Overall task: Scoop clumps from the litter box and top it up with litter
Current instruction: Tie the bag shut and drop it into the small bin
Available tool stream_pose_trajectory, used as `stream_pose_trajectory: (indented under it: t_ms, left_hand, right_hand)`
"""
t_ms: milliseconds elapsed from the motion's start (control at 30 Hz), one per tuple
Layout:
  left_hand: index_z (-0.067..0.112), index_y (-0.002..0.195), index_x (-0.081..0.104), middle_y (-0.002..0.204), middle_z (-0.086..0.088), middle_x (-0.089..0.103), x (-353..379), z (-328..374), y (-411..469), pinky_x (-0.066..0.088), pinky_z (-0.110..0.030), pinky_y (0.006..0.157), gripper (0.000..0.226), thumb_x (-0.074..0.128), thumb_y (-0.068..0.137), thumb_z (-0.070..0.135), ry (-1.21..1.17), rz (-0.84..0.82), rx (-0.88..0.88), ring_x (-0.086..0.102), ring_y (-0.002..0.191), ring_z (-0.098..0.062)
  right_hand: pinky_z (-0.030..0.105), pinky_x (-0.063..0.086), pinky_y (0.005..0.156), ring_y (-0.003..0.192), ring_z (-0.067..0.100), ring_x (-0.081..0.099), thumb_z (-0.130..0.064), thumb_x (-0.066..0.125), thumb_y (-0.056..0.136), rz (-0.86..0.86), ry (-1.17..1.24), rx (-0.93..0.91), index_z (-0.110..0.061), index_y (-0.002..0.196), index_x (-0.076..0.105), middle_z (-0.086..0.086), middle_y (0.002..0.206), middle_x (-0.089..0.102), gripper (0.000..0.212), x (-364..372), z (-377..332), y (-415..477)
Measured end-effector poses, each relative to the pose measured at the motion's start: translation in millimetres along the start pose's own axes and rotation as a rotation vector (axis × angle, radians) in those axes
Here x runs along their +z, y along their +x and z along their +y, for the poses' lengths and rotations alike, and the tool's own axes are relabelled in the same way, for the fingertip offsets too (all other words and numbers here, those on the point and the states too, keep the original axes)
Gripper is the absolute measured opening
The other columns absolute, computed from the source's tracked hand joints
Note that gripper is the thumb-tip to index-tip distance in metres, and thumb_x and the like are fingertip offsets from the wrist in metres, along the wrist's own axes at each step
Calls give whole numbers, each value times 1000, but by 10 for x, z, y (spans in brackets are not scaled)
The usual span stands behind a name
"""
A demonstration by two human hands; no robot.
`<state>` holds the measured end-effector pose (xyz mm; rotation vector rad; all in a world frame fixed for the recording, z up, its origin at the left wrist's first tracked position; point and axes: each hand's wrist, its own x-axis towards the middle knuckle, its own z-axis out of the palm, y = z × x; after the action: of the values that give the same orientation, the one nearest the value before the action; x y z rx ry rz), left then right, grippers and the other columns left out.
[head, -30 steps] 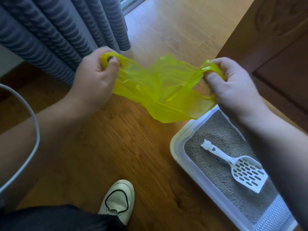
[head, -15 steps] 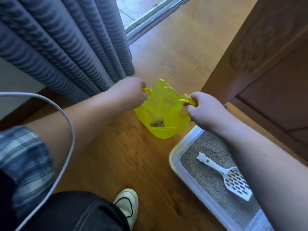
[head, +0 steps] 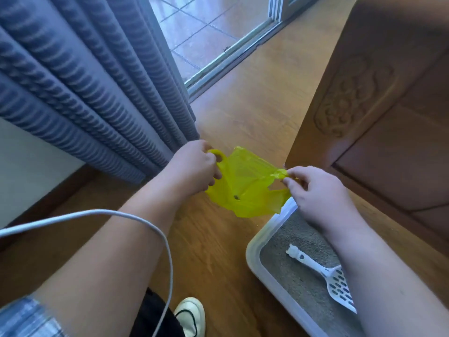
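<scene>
Thin glossy plastic bag point(head: 245, 186), grainy matt litter point(head: 298, 271), smooth white plastic scoop point(head: 323, 273), polished wood floor point(head: 213, 251), ribbed cloth curtain point(head: 85, 93).

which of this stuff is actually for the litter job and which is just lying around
For the job:
yellow bag, gripped by the left hand and pinched by the right hand
litter box
scoop, lying on the litter

Just there:
curtain
white cable
shoe
wooden cabinet

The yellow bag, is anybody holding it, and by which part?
Yes. The left hand grips the yellow bag by one handle loop; the right hand pinches the other handle, twisted thin.
</scene>
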<state>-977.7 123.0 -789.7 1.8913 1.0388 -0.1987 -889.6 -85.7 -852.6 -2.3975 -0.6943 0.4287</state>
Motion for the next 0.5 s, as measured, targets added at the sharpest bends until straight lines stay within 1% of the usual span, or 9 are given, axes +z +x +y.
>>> stream_pose_trajectory:
  t_ms: [33,100,133,200,267,300,367,433,500]
  left_hand:
    - [-5,115,56,66,-7,60,72,37,27,38,-15,34,28,33,99,-5,-111,-26,15,53,35,-5]
    - [-3,115,58,68,-8,64,212,149,113,43,-18,41,32,31,97,-5,-217,-25,46,56,40,-8]
    - [0,113,59,68,-6,67,283,224,115,47,-21,48,31,33,97,-4,-258,-36,65,60,46,-10]
    - [5,107,62,71,-3,71,471,327,84,54,-30,64,28,37,96,-3,-378,-113,109,70,64,-16]
    - [5,106,62,81,-5,74,686,365,7,57,-39,80,24,42,96,-2,-374,-196,211,74,83,-20]
    - [6,106,63,86,-6,74,793,349,-10,56,-43,84,22,45,95,-2,-341,-246,256,73,87,-20]
    - [11,103,66,88,-10,70,931,311,-5,55,-42,81,23,49,92,0,-214,-329,305,66,81,-16]
    - [15,98,69,84,-15,64,974,296,59,48,-38,73,24,49,89,3,-122,-383,297,54,75,-17]
    - [15,91,69,77,-11,58,977,302,120,44,-39,72,25,47,87,3,-113,-428,302,50,71,-19]
  right_hand:
    - [16,31,60,79,11,50,-28,58,96,-5,27,-26,-31,96,70,-12,83,58,12,10,10,-30]
    - [23,34,64,80,11,50,-21,59,95,1,57,-61,-26,95,69,-9,87,62,11,14,17,-61]
    - [26,34,67,82,12,51,-18,60,94,8,52,-66,-23,97,69,-7,90,63,12,5,32,-71]
    - [24,34,72,91,13,53,-14,60,92,11,32,-69,-22,104,70,-5,97,64,18,-16,70,-109]
    - [22,35,75,95,13,55,-10,60,90,-15,67,-107,-22,104,72,-6,100,65,22,-67,61,-137]
    - [22,37,76,95,11,56,-8,60,89,-44,113,-144,-22,99,73,-8,99,66,22,-96,39,-144]
    - [23,39,73,85,9,57,-6,60,86,-86,170,-210,-19,85,71,-9,90,64,17,-157,22,-156]
    - [23,40,68,76,11,56,-7,62,87,-77,216,-201,-17,75,67,-5,76,61,17,-209,60,-150]
    - [21,45,67,75,11,61,-8,66,88,-40,318,-144,-21,79,71,-6,75,65,17,-264,119,-136]
